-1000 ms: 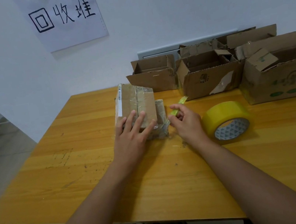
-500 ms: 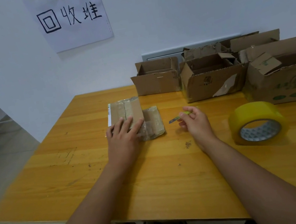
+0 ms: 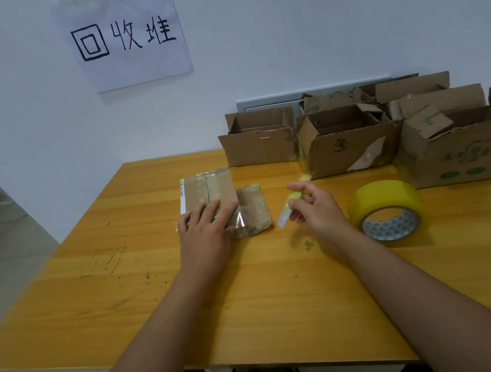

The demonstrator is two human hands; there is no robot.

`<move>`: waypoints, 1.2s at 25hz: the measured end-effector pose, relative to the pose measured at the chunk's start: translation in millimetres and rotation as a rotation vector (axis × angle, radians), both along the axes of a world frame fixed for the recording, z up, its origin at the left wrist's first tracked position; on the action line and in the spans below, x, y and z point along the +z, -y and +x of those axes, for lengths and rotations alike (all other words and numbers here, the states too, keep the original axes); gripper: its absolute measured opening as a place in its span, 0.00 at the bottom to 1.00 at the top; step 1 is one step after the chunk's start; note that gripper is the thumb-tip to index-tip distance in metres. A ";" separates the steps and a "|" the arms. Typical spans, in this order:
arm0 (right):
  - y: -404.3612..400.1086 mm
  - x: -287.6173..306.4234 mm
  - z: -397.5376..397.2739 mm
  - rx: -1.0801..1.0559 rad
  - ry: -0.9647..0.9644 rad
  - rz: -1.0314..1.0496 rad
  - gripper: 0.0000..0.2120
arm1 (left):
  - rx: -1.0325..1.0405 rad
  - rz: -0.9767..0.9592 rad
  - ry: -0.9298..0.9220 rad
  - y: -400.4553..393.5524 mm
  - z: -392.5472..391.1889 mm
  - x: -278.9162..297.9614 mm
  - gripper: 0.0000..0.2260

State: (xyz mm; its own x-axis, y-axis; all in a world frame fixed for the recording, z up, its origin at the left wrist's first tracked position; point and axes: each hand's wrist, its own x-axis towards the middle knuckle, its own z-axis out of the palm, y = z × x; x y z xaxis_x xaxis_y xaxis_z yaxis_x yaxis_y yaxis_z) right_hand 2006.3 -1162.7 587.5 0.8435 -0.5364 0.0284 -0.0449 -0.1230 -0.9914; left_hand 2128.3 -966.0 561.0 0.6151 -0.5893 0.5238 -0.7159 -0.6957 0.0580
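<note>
- flattened carton [image 3: 208, 190]: lay mid-worktop [image 3: 257, 306], pressed flat by left hand [image 3: 203, 234], fingers straight.
- yellow cutter [image 3: 288, 209]: blurred, pinched in right hand [image 3: 315, 210], just right of carton.
- handling note: blade was best kept clear of the pressing fingers.

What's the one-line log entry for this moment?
left hand: presses taped carton | right hand: pinches yellow cutter | tape roll: on table

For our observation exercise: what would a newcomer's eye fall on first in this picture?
Probably the yellow tape roll, lying on the table beside the right hand, which pinches a small, blurred yellow tool. Next come the left hand, pressing a flattened carton at the table's middle, and the handwritten sign on the wall above.
</note>
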 end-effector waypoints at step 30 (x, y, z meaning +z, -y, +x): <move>-73.1 -19.4 28.0 0.256 -0.170 -0.396 0.36 | -0.090 -0.700 -0.504 -18.5 -16.4 3.7 0.31</move>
State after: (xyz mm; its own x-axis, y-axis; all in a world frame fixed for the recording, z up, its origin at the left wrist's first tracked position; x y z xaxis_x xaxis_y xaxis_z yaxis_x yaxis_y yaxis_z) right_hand 2034.4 -1089.6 568.0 0.9571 -0.2871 0.0384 -0.1210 -0.5168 -0.8475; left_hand 2111.9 -947.4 564.7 0.8377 -0.2913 0.4619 -0.5407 -0.3234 0.7766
